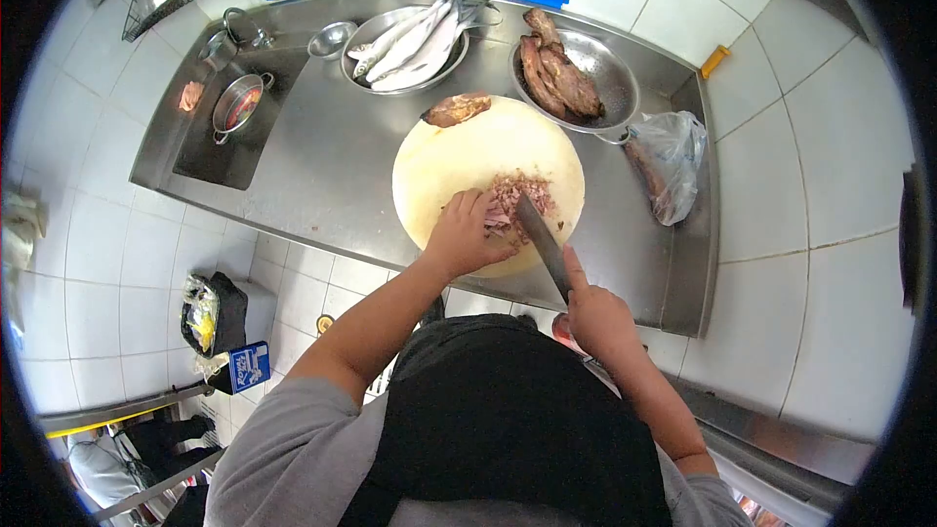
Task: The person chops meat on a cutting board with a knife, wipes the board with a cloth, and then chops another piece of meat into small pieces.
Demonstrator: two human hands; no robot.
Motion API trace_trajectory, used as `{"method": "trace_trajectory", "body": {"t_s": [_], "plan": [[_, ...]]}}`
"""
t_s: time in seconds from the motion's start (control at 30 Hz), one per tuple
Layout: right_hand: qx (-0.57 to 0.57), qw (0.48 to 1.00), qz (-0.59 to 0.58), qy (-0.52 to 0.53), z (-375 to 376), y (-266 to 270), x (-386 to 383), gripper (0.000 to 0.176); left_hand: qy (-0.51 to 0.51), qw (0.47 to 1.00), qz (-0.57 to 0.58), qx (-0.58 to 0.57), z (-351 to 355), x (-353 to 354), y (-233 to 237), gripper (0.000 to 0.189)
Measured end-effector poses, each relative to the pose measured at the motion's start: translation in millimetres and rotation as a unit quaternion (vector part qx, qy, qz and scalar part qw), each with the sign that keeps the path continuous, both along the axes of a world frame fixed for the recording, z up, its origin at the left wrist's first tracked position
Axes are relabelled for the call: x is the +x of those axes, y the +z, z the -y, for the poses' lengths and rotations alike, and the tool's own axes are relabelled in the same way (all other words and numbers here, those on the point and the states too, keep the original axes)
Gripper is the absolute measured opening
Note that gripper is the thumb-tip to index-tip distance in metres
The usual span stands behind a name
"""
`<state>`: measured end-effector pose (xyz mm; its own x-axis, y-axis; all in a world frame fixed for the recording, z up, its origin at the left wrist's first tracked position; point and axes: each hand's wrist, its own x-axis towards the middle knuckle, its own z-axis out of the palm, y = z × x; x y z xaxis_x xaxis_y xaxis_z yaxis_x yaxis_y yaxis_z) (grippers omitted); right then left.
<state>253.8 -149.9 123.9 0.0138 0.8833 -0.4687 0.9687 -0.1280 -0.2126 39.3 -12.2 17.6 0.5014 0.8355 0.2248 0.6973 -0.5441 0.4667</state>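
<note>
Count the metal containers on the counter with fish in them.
2: a wide bowl of whole silver fish at back centre, and a colander of brown pieces to its right. The plastic bag may hold more.

Bare steel surface [332,176] is left open between the sink [210,161] and the round chopping board [439,166], and the board's left half is unoccupied too. Its near right part is taken by chopped meat [525,190] and the knife [542,239] blade. Passage beyond the board is blocked by a tray of whole fish [410,44] and a colander [617,88] of dark pieces, possibly dried fish. The right side is narrowed by a plastic bag [669,161].
</note>
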Motion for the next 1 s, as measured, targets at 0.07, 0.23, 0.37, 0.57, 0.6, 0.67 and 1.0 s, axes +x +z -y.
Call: {"method": "trace_trajectory", "body": {"t_s": [0.07,0.23,0.37,0.57,0.6,0.67,1.0], "plan": [[0.006,1.0,-0.009,-0.001,-3,6,-5,0.072,0.001,1.0,0.01,0.0,-1,-1,-4,0.081],[-0.003,1.0,0.001,0.021,-25,-9,-11,0.074,-0.002,0.999,0.028,-0.016,-5,-1,-6,0.077],[-0.008,1.0,0.011,0.024,-27,21,-13,0.077,0.037,0.992,0.11,-0.05,-20,0,-13,0.04],[-0.001,1.0,-0.012,0.019,-38,17,-31,0.082,0.093,0.99,0.107,-0.023,-27,17,-22,0.014],[0.007,0.999,-0.017,0.032,-39,12,-35,0.083,0.082,0.992,0.093,0.011,-25,18,-22,0.014],[0.016,0.999,-0.014,0.037,-41,2,-38,0.082,0.082,0.992,0.092,0.018,-25,18,-24,0.015],[-0.005,0.999,-0.02,0.048,-53,-3,-44,0.083,0.053,0.992,0.108,0.023,-26,16,-29,0.017]]}}
